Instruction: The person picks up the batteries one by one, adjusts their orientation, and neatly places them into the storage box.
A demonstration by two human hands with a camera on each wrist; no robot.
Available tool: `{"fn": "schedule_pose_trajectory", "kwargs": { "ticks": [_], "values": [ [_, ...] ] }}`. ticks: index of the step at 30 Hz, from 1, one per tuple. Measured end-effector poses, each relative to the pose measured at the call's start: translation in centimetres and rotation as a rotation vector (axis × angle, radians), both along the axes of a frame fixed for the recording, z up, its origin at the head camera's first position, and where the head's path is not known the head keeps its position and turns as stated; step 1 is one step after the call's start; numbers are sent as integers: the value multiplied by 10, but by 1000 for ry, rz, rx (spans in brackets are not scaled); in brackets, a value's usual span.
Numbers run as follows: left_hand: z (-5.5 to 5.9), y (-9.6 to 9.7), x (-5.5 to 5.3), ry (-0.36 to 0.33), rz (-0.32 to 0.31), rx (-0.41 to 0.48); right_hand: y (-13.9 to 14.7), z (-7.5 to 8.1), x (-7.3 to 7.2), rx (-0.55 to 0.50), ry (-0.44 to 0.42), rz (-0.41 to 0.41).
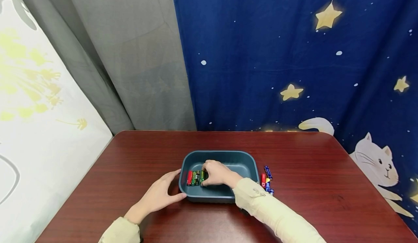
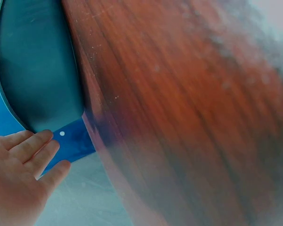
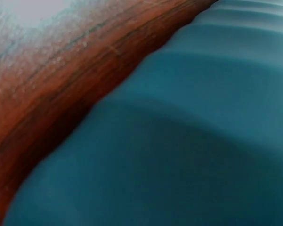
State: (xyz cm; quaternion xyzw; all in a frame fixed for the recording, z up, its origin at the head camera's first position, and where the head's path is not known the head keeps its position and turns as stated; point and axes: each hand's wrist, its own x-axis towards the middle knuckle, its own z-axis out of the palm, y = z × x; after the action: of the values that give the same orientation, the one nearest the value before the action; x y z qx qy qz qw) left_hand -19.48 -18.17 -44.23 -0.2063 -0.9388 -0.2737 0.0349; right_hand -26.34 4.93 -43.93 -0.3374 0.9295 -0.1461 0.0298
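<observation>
A blue-green rectangular plastic bin stands on the table. Inside, at its left end, several red and green batteries lie side by side in a row. My right hand reaches into the bin and pinches the green battery at the right end of that row, fingers at its far end and thumb at its near end. With straight, spread fingers, my left hand touches the bin's left side; the left wrist view also shows this left hand at the wall. The right wrist view shows only bin wall and table, no hand.
Just right of the bin lie several loose batteries, blue, red and yellow, partly hidden by the right sleeve. The brown wooden table ends at a grey curtain and a blue starry curtain.
</observation>
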Motion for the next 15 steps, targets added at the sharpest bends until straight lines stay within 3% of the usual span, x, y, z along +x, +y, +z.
{"fn": "schedule_pose_trajectory", "kwargs": {
  "ticks": [15],
  "values": [
    [0,0,0,-6,6,-5,3,1,-1,-30,1,-8]
  ]
}}
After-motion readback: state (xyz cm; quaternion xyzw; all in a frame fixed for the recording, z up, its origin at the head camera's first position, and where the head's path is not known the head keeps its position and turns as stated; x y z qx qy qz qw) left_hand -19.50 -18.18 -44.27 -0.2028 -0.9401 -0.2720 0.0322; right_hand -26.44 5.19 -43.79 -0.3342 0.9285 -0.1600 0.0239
